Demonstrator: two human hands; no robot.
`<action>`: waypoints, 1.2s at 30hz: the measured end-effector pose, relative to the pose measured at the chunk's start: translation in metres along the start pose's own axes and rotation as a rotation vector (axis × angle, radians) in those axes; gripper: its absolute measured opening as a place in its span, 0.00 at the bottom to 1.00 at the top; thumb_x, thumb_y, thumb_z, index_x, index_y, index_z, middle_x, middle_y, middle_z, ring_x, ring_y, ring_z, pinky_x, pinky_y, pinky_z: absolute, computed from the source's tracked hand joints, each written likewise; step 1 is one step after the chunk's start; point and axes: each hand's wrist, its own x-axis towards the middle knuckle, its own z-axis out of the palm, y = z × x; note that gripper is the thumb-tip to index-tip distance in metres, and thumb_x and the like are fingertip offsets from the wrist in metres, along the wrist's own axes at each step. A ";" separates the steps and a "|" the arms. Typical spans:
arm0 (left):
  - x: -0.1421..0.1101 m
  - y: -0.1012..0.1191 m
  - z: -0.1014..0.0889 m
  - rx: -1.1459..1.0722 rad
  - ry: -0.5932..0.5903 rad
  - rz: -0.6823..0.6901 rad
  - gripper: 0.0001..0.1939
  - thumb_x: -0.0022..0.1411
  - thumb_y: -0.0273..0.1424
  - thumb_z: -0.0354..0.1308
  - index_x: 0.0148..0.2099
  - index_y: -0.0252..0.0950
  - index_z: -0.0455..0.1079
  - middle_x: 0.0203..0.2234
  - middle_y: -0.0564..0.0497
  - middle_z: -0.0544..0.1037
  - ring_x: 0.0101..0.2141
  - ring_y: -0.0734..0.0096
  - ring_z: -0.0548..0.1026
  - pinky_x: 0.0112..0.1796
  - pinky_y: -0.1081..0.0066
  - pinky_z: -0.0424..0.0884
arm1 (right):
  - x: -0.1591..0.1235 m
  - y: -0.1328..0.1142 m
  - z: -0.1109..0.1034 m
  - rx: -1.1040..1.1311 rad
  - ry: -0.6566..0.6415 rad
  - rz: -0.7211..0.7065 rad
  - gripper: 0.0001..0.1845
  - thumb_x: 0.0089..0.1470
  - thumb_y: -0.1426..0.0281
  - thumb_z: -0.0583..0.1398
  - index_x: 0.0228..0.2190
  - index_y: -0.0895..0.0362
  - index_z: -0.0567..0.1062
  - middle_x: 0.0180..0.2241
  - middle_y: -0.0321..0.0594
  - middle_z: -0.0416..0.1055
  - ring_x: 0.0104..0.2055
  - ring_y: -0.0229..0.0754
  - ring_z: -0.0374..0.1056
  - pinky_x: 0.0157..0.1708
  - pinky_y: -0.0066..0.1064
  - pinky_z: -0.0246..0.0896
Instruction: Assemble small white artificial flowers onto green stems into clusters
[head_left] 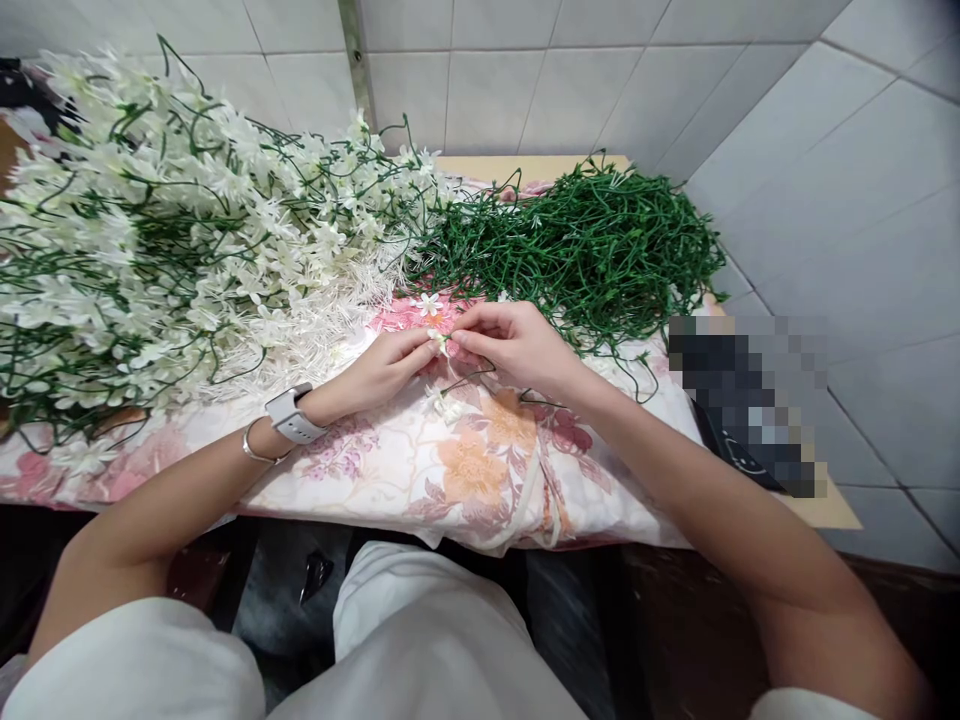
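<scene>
My left hand [388,366] is closed at the fingertips on a small white artificial flower [438,340]. Meeting it from the right, my right hand [517,345] pinches at the same flower, around the green stem [474,374] that trails below my fingers. The exact point of contact is too small to make out. Just beyond my fingertips lies a loose white flower [428,304] on pink cloth. Below the hands, another white bloom [447,405] rests on the floral tablecloth [472,470].
A big heap of white flowers with green stems [172,230] covers the left side. White thin pieces [330,320] lie along its near edge. Bare green stems [600,245] are piled at the back right. A dark, partly pixelated object [739,410] sits by the tiled wall [862,250].
</scene>
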 end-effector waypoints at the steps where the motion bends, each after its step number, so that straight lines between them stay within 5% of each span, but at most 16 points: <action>1: 0.001 0.000 -0.001 0.032 -0.019 0.008 0.16 0.67 0.37 0.43 0.28 0.35 0.58 0.22 0.55 0.61 0.25 0.75 0.60 0.28 0.73 0.57 | 0.001 0.003 0.001 0.024 -0.006 0.006 0.08 0.51 0.67 0.62 0.27 0.60 0.73 0.21 0.33 0.67 0.22 0.31 0.61 0.23 0.25 0.56; 7: 0.002 -0.002 -0.001 0.171 -0.002 0.022 0.16 0.66 0.34 0.43 0.26 0.35 0.56 0.21 0.56 0.61 0.24 0.76 0.59 0.27 0.74 0.56 | 0.004 0.016 0.005 0.100 -0.042 0.029 0.07 0.49 0.68 0.62 0.27 0.59 0.72 0.22 0.34 0.69 0.23 0.33 0.64 0.26 0.28 0.60; 20: 0.001 -0.014 0.008 0.285 0.057 0.045 0.13 0.64 0.30 0.44 0.25 0.36 0.54 0.20 0.56 0.61 0.23 0.76 0.59 0.27 0.73 0.54 | -0.002 0.027 0.017 -0.192 0.112 -0.095 0.05 0.49 0.71 0.60 0.25 0.60 0.73 0.20 0.34 0.68 0.22 0.32 0.58 0.25 0.26 0.54; 26: 0.000 -0.013 0.010 0.319 0.062 0.039 0.14 0.65 0.31 0.43 0.26 0.35 0.57 0.21 0.55 0.63 0.23 0.75 0.60 0.27 0.73 0.54 | -0.004 0.028 0.022 -0.249 0.177 -0.135 0.05 0.51 0.73 0.58 0.26 0.60 0.74 0.23 0.36 0.72 0.24 0.34 0.63 0.28 0.27 0.57; 36: 0.001 -0.013 0.011 0.373 0.069 0.076 0.13 0.63 0.31 0.42 0.25 0.37 0.52 0.20 0.54 0.61 0.23 0.74 0.58 0.28 0.71 0.54 | -0.004 0.026 0.023 -0.295 0.147 -0.148 0.05 0.51 0.75 0.58 0.25 0.59 0.73 0.23 0.36 0.72 0.24 0.35 0.65 0.29 0.28 0.58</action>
